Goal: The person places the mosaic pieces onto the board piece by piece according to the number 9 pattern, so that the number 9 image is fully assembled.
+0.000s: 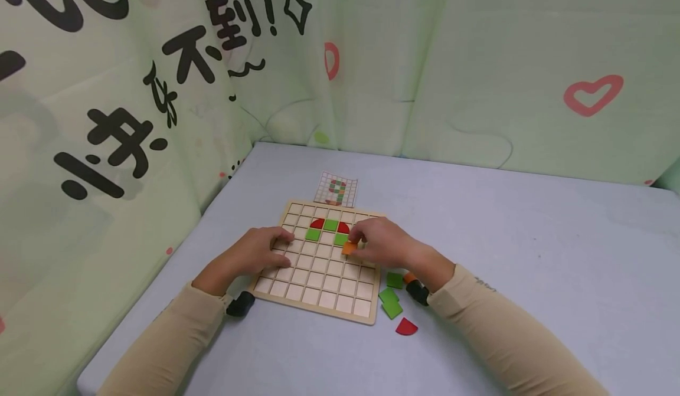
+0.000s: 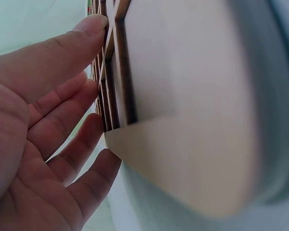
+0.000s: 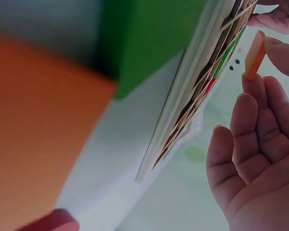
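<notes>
A wooden grid board (image 1: 319, 313) lies on the table, with red quarter-circle tiles (image 1: 317, 223) and green square tiles (image 1: 331, 225) set in its upper cells. My right hand (image 1: 385, 241) pinches an orange square tile (image 1: 348, 248) between thumb and fingertip over the board, just below a green one. In the right wrist view that orange tile (image 3: 255, 55) stands on edge in the pinch, the other fingers loosely bent. At the board's left side rests my left hand (image 1: 257, 253), thumb and fingers spread. The left wrist view shows its fingertips (image 2: 105, 163) at the board's edge.
A small printed card (image 1: 347, 185) with a coloured grid pattern lies behind the board. To the board's right are several loose green tiles (image 1: 392, 308), a red quarter-circle (image 1: 406, 327) and another orange tile (image 1: 409, 277), partly hidden by the right wrist camera (image 1: 417, 293). Curtains (image 1: 478, 77) surround the table.
</notes>
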`<state>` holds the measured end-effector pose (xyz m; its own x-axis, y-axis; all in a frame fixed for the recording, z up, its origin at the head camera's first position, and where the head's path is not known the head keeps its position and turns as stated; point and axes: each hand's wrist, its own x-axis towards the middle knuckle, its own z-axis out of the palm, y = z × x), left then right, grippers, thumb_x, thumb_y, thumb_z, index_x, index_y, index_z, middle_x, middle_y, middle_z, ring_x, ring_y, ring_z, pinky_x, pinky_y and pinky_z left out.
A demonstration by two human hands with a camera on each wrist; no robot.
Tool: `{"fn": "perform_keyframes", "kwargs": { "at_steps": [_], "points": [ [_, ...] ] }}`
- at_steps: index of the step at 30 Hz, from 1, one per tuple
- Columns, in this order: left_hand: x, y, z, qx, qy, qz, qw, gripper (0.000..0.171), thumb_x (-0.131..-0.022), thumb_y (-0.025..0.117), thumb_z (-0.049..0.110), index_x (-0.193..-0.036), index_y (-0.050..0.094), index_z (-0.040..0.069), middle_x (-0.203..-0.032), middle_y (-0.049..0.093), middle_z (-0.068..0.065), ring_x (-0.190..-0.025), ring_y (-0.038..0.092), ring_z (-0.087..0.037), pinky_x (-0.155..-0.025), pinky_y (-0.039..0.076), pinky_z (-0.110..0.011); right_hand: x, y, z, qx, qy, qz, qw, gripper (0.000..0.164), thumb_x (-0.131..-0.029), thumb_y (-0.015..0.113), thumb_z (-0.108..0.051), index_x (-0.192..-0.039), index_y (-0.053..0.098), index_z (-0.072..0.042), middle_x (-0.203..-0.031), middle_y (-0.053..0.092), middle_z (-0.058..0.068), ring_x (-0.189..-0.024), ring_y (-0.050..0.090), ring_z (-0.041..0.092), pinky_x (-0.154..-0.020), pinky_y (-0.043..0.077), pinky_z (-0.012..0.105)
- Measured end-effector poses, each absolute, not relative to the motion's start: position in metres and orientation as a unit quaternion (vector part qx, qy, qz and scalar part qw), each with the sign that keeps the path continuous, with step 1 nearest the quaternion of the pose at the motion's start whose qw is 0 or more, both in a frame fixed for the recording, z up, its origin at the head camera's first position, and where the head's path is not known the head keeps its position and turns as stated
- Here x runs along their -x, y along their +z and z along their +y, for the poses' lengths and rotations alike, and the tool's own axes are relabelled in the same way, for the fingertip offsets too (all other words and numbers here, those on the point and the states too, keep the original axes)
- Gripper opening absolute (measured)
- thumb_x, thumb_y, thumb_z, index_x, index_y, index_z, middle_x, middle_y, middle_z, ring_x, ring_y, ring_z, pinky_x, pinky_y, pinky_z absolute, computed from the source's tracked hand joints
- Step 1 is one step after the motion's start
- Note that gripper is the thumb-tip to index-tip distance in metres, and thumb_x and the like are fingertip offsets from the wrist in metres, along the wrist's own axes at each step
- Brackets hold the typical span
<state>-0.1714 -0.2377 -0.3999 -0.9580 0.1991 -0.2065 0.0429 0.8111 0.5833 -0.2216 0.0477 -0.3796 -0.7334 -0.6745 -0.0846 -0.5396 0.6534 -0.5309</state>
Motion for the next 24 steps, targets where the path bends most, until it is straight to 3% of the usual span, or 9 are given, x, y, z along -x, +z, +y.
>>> {"fn": "perform_keyframes", "kwargs": {
  "at_steps": [9, 24],
  "points": [
    [0.171, -0.400, -0.238, -0.063, 0.299, 0.943, 0.130, 0.048, -0.085, 0.082, 0.019, -0.128, 0.064, 0.009, -0.135, 0.060, -0.011, -0.128, 0.051, -0.029, -0.103, 0.043, -0.047, 0.221, -0.380, 0.039, 0.360, -0.203, 0.899, 0.144, 0.024, -0.091, 0.074, -0.021, -0.108, 0.071, -0.004, -0.094, 0.067, -0.001, -0.082, 0.054, 0.017, -0.076, 0.048, 0.030],
    [0.171, -0.400, -0.238, -0.065, 0.298, 0.944, 0.128, 0.047, -0.086, 0.081, 0.019, -0.129, 0.064, 0.009, -0.135, 0.060, -0.010, -0.127, 0.051, -0.028, -0.102, 0.044, -0.046, 0.219, -0.383, 0.030, 0.370, -0.180, 0.901, 0.136, 0.015, -0.092, 0.073, -0.017, -0.101, 0.071, -0.005, -0.087, 0.065, -0.002, -0.080, 0.056, 0.016, -0.077, 0.051, 0.031]
  ]
}}
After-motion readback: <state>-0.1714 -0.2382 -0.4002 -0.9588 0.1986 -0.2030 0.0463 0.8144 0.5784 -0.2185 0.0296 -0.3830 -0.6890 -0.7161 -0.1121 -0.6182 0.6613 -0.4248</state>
